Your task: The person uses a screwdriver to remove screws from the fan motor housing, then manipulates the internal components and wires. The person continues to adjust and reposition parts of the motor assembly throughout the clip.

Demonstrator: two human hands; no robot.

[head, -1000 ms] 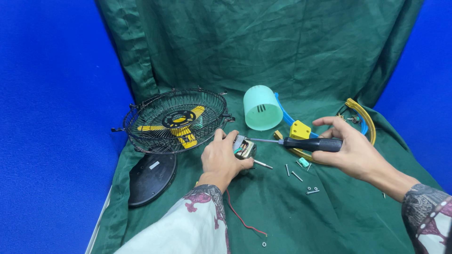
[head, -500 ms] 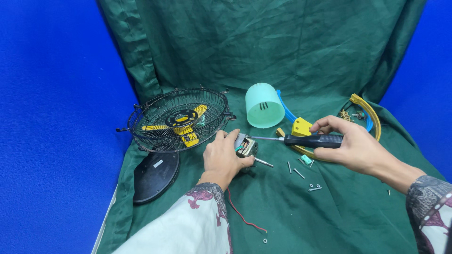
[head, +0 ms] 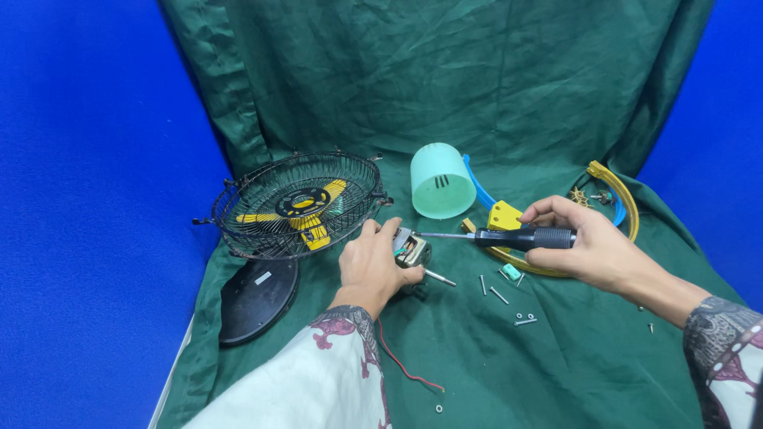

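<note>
My left hand [head: 370,267] grips a small fan motor [head: 412,249] with a steel shaft, holding it on the green cloth [head: 556,373]. My right hand [head: 584,246] holds a screwdriver [head: 517,237] with a black handle, and its thin blade points left with the tip at the motor's top. A thin red wire [head: 401,365] trails from the motor toward me. Several loose screws [head: 497,292] lie on the cloth between my hands.
A black wire fan cage with yellow blades [head: 298,205] lies at the left, a black oval base [head: 256,298] in front of it. A mint green plastic housing [head: 439,182] stands behind the motor. A yellow ring part [head: 620,199] and a blue strip [head: 480,184] lie at the right.
The view has shifted slightly. My right hand has brought the screwdriver tip onto the motor; my left hand stays on the motor.
</note>
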